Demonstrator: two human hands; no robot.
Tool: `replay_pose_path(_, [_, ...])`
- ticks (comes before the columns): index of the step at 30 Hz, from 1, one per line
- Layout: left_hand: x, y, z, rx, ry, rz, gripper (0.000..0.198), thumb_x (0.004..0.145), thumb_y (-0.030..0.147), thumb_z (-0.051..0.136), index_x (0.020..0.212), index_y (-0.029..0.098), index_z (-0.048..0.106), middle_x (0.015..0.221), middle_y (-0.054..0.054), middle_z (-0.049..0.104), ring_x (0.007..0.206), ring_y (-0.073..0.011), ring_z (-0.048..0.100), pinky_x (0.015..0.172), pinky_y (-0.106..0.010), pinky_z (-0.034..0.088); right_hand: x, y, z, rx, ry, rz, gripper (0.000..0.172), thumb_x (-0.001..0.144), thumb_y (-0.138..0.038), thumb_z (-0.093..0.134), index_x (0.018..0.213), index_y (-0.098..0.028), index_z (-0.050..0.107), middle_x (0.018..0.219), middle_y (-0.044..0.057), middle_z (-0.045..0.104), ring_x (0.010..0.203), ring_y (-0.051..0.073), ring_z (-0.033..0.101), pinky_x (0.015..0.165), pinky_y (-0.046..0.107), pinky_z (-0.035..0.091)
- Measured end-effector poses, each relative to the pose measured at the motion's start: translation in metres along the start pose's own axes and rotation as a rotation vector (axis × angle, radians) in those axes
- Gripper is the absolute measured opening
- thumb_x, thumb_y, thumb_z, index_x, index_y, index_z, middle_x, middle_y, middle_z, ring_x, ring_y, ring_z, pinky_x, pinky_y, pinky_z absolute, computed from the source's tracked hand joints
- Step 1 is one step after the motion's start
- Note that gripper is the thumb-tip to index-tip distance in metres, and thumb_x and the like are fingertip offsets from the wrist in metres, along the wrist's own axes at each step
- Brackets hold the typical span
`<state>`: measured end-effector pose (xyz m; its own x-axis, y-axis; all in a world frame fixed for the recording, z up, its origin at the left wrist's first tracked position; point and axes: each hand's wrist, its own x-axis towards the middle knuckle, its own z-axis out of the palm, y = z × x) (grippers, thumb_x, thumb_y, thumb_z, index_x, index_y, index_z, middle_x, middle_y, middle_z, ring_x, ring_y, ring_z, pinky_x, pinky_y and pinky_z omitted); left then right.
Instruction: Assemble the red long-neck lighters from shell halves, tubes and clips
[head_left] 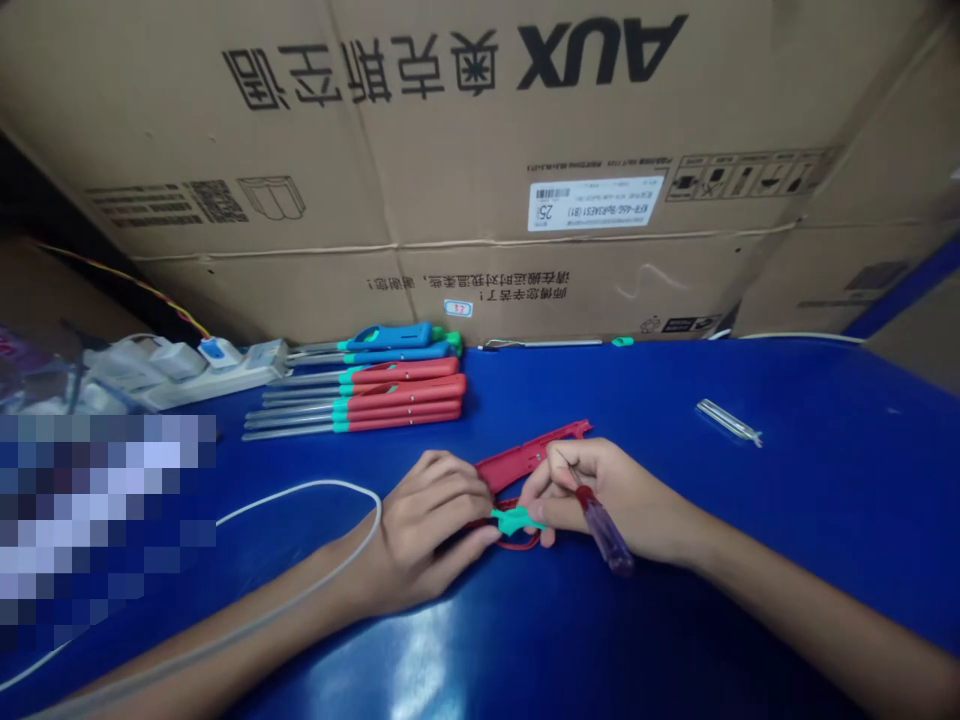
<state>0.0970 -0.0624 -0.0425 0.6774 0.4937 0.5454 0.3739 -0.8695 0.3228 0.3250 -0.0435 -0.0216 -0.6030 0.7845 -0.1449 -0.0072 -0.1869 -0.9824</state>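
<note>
Over the tabletop (637,640), the green piece (513,520), pinched at one end by the right hand (607,482), seems light, stiff and perhaps slick, best taken by its edges; whether the left hand's (424,530) grip pinches it too, I cannot tell.

White power strip (219,380) beside cardboard (450,205)

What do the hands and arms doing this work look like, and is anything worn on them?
The left hand and right hand are ordinary human hands, with no gloves or rings visible. The left forearm and right forearm show no sleeve, watch or bracelet. A thin white cable crosses the left forearm; I cannot tell whether it is attached.
</note>
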Motion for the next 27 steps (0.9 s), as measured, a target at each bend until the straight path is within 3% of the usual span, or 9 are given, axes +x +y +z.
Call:
replay_pose_path(5, [0.001,0.005,0.000,0.030,0.059,0.000,0.030,0.085,0.008,0.061,0.114,0.011,0.056,0.095,-0.013,0.068,0.092,-0.0226,0.059,0.081,-0.042,0.048,-0.002,0.001,0.005,0.079,0.004,0.038,0.056,0.067,-0.037,0.081,0.059,-0.018,0.029,0.072,0.001,0.067,0.060,0.016,0.069,0.050,0.021,0.048])
replay_pose_path(11, [0.003,0.010,0.001,0.083,0.091,0.020,0.026,0.083,0.007,0.065,0.109,0.012,0.059,0.093,-0.010,0.069,0.090,-0.0212,0.060,0.084,-0.043,0.047,-0.005,0.000,0.011,0.187,-0.034,0.036,0.056,0.063,-0.031,0.085,0.060,-0.018,0.030,0.067,0.000,0.067,0.057,0.014,0.069,0.048,0.019,0.051])
replay_pose_path(16, [0.003,0.008,0.000,0.075,0.120,0.028,0.022,0.084,0.011,0.066,0.106,0.014,0.061,0.090,-0.009,0.069,0.089,-0.0205,0.060,0.083,-0.042,0.048,-0.003,0.004,0.010,0.250,-0.117,0.011,0.047,0.076,-0.035,0.075,0.063,-0.019,0.033,0.060,-0.001,0.066,0.058,0.013,0.070,0.053,0.020,0.056])
replay_pose_path(21, [0.000,0.009,-0.002,0.047,0.152,0.044,0.026,0.083,0.010,0.067,0.108,0.014,0.062,0.089,-0.007,0.069,0.086,-0.0192,0.060,0.084,-0.042,0.048,0.001,0.012,0.007,0.277,-0.102,-0.053,0.050,0.074,-0.033,0.077,0.063,-0.019,0.031,0.059,-0.002,0.065,0.060,0.016,0.071,0.050,0.020,0.056])
replay_pose_path(27, [-0.002,0.008,-0.003,0.068,0.147,0.066,0.026,0.083,0.011,0.068,0.108,0.013,0.062,0.088,-0.007,0.068,0.086,-0.0190,0.059,0.086,-0.044,0.047,-0.001,0.009,0.008,0.316,-0.141,-0.037,0.047,0.079,-0.035,0.073,0.064,-0.019,0.031,0.075,0.005,0.071,0.070,0.017,0.073,0.062,0.028,0.060])
